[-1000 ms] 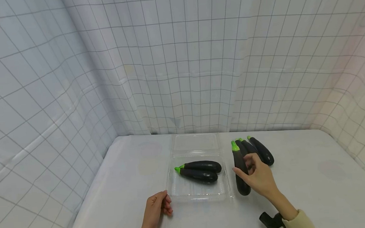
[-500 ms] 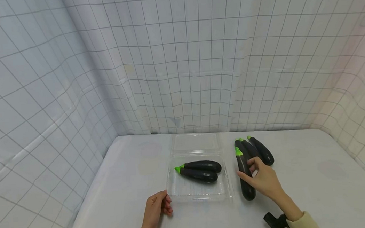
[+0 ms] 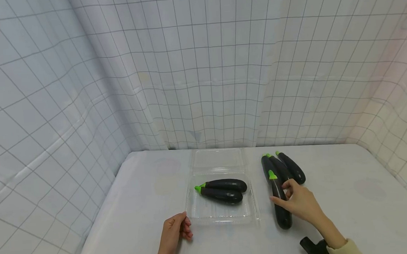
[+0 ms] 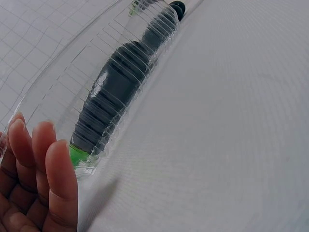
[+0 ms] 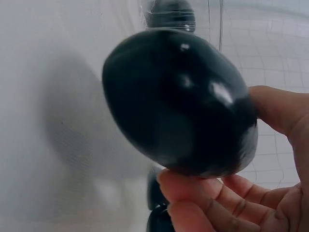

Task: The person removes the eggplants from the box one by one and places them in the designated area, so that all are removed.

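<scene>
My right hand [image 3: 300, 202] grips a dark eggplant [image 3: 278, 200] around its middle, the green stem pointing away. In the right wrist view the eggplant's rounded end [image 5: 174, 106] fills the middle, thumb on one side and fingers on the other. Shadow shows on the cloth beside it. My left hand [image 3: 173, 233] pinches the front left corner of a clear plastic clamshell box [image 3: 212, 217], its fingers [image 4: 62, 169] beside the box wall in the left wrist view. Two eggplants [image 3: 225, 191] lie side by side in the box, stems to the left.
Behind the held eggplant, several more eggplants [image 3: 290, 166] lie close together on the white tablecloth [image 3: 336, 181]. The box's open lid [image 3: 217, 158] lies flat toward the back edge. A checked white curtain [image 3: 201, 84] surrounds the table. A black device [image 3: 314, 246] sits at the right wrist.
My right hand has moved right and toward me with the eggplant, away from the box, over the front of the other eggplants. The left hand and the box have stayed put.
</scene>
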`<move>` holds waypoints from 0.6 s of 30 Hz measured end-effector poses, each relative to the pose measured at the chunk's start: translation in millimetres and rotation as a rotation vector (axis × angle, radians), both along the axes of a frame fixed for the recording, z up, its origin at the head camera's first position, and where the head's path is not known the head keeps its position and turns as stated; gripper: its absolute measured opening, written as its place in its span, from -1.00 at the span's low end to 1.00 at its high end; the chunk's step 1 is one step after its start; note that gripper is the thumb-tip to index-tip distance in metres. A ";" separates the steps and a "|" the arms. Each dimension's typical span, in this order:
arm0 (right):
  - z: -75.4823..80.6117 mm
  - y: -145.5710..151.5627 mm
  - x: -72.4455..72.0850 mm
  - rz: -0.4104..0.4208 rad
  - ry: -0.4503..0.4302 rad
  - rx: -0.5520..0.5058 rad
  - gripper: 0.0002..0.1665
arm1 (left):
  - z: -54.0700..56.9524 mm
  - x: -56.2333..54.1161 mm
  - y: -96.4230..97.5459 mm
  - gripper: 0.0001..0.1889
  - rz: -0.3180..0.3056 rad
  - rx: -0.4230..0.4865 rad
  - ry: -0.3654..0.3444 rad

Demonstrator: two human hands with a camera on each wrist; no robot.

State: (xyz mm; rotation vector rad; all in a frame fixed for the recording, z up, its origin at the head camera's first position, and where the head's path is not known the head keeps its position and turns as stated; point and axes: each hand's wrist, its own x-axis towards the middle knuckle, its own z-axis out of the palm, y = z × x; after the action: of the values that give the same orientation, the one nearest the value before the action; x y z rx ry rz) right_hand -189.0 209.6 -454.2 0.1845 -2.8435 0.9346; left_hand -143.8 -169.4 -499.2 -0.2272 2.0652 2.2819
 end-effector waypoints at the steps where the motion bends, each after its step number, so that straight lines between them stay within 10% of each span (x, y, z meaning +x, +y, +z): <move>1: 0.0 0.2 0.8 0.000 -0.013 0.006 -0.27 | 0.0 0.0 -0.1 -0.65 0.001 -0.001 -0.001; 18: -1.8 5.0 12.0 -0.007 -0.160 0.045 -0.24 | -0.4 0.0 0.1 -0.65 0.005 0.001 0.003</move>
State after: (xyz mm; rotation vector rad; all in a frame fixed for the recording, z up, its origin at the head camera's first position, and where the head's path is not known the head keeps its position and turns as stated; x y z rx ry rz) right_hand -177.0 214.6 -455.9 0.1089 -3.0112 0.9236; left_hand -143.8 -169.3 -499.6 -0.2285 2.0674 2.2874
